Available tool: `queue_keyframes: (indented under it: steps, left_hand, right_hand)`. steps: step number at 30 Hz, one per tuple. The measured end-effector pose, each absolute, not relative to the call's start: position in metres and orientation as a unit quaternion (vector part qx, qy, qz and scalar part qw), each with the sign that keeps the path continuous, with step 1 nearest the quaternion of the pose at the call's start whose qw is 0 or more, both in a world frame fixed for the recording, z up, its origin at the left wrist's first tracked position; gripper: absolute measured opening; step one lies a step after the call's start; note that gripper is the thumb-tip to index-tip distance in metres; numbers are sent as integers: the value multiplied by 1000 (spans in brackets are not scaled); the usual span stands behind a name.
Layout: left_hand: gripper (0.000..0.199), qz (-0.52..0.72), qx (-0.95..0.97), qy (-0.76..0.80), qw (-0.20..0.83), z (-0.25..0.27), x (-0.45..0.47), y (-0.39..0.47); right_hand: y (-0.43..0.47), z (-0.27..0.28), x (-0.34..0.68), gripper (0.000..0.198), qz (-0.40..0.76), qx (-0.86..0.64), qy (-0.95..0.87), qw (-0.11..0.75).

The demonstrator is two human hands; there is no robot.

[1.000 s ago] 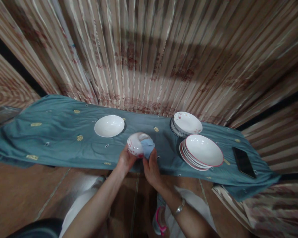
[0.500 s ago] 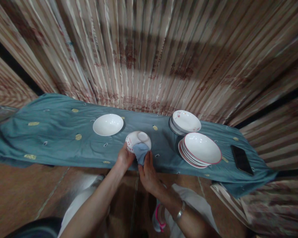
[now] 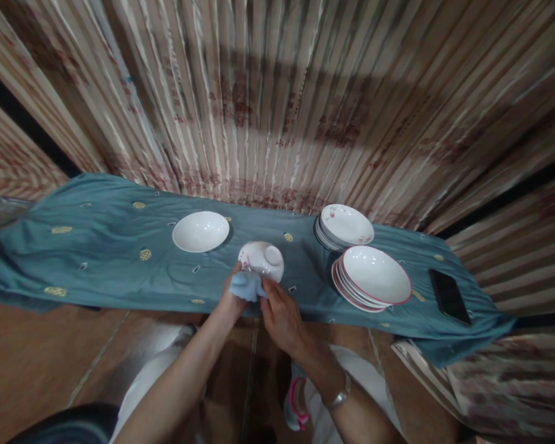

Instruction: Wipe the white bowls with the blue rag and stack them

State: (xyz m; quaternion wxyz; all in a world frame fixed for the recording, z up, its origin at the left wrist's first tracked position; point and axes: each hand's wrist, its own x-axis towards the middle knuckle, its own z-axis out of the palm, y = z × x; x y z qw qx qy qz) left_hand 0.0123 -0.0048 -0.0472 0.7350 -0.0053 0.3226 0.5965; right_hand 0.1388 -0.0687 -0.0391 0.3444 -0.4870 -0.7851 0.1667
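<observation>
A small white bowl (image 3: pixel 261 254) with red floral marks is tipped so that its base ring faces up and away from me. My left hand (image 3: pixel 232 293) grips its near left rim, partly covered by a pale blue cloth (image 3: pixel 248 286). The cloth is bunched at the bowl's near side, and my right hand (image 3: pixel 280 311) holds it with closed fingers. Both hands are just above the near edge of the covered table. To the left of the bowl, a wide white dish (image 3: pixel 201 232) sits on the tablecloth.
A stack of floral plates (image 3: pixel 347 225) stands at the back right. Nearer me is a stack of red-rimmed bowls (image 3: pixel 377 276). A dark phone (image 3: pixel 449 296) lies farther right on the green tablecloth (image 3: pixel 106 259). A pleated curtain (image 3: pixel 268 123) hangs behind the table.
The cloth has moved left and toward me, from the bowl's underside to its near rim over my left hand. My right hand has shifted with it; the bowl is turned slightly.
</observation>
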Motion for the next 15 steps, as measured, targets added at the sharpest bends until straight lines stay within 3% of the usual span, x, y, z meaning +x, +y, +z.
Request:
queue_keyframes:
  steps: [7,10,15]
  left_hand:
    - [7,646,142,323,677,-30,31,-9]
    - [19,656,229,358,624,-27,30,-9]
    - [10,600,419,456,506,-25,16,-8]
  right_hand:
    - [-53,-15,151,45,213,-530,-711,410]
    - [-48,-13,158,44,233,-545,-671,445]
    - [-34,-17,174,48,249,-574,-600,499]
